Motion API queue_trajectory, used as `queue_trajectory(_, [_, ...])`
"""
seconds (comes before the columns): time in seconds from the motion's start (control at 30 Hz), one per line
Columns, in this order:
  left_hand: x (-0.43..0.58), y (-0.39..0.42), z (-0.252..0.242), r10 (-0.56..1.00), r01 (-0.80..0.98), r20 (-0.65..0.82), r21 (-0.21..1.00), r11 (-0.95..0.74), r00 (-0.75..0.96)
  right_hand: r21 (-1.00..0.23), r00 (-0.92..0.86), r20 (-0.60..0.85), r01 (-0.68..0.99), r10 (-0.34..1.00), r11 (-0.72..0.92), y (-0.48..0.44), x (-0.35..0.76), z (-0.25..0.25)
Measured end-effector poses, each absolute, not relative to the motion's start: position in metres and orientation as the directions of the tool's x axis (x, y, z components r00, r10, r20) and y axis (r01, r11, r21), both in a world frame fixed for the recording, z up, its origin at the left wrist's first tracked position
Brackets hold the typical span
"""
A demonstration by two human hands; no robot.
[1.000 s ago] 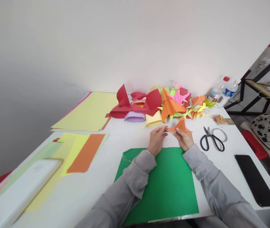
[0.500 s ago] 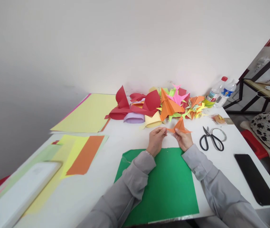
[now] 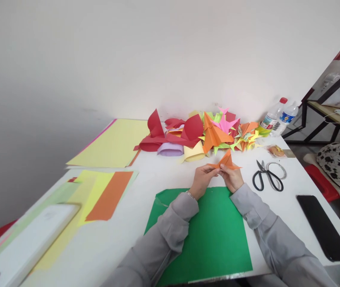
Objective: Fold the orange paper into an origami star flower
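A small folded orange paper figure [image 3: 226, 161] is held just above the white table [image 3: 146, 175], beyond a green paper sheet [image 3: 208, 235]. My left hand [image 3: 202, 179] pinches its left tip with closed fingers. My right hand [image 3: 232, 177] grips it from below on the right, fingers closed too. Both wrists rest near the far edge of the green sheet. Grey sleeves cover both arms.
A heap of folded paper figures [image 3: 205, 133] lies at the back. Black scissors [image 3: 267, 177], a black phone [image 3: 323, 227], a snack [image 3: 276, 150] and two bottles [image 3: 279, 115] are at right. Yellow sheets [image 3: 113, 143], stacked coloured sheets [image 3: 104, 191] and a white device [image 3: 29, 243] are at left.
My left hand has moved right and closed on the orange figure's left tip, so both hands now meet at it. The view shifted slightly.
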State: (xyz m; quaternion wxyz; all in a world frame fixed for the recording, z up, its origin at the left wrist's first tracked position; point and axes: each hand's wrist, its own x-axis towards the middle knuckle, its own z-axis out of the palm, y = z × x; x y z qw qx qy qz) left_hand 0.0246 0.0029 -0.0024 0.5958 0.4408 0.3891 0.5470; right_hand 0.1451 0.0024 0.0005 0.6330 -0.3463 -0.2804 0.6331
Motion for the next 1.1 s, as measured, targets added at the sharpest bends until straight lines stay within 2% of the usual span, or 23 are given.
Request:
queue_trajectory(0.17, [0.023,0.006,-0.007,0.997,-0.239,0.04,0.971,-0.024,0.063,-0.806,-0.02,-0.042,-0.59,0.999,-0.046,0.002,0.144,0.0])
queue_trajectory(0.4, [0.025,0.008,-0.008,0.996,-0.342,0.038,0.94,-0.008,0.084,-0.81,0.057,-0.064,-0.586,0.996,-0.019,0.006,0.145,-0.006])
queue_trajectory(0.77, [0.034,0.004,-0.002,0.993,-0.387,0.047,0.922,-0.002,0.106,-0.77,-0.007,-0.066,-0.636,0.998,-0.055,0.005,0.146,-0.004])
queue_trajectory(1.1, [0.03,0.006,-0.001,0.988,-0.315,0.108,0.946,-0.07,0.106,-0.792,0.035,-0.009,-0.61,0.999,0.014,0.005,0.141,-0.005])
